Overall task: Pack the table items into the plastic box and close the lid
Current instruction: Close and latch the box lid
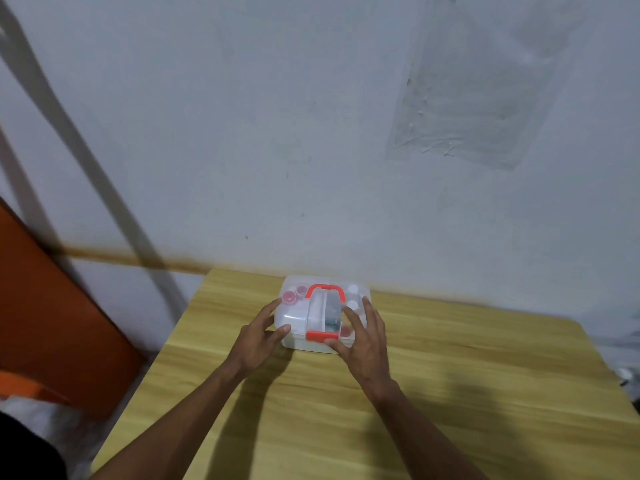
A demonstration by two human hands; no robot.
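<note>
A translucent plastic box (298, 315) with a red handle (325, 292) and a red front latch (321, 335) sits at the far middle of the wooden table (450, 393). Its lid is down. Small pink-capped and white-capped containers show faintly through the lid. My left hand (261, 336) grips the box's left front corner, thumb on the front edge. My right hand (363, 336) lies over the right side of the lid, thumb pressing just below the latch.
A grey-white wall (311, 133) stands right behind the table. An orange panel (52, 323) leans at the left, beyond the table's left edge. The table's right edge lies near the frame's right side.
</note>
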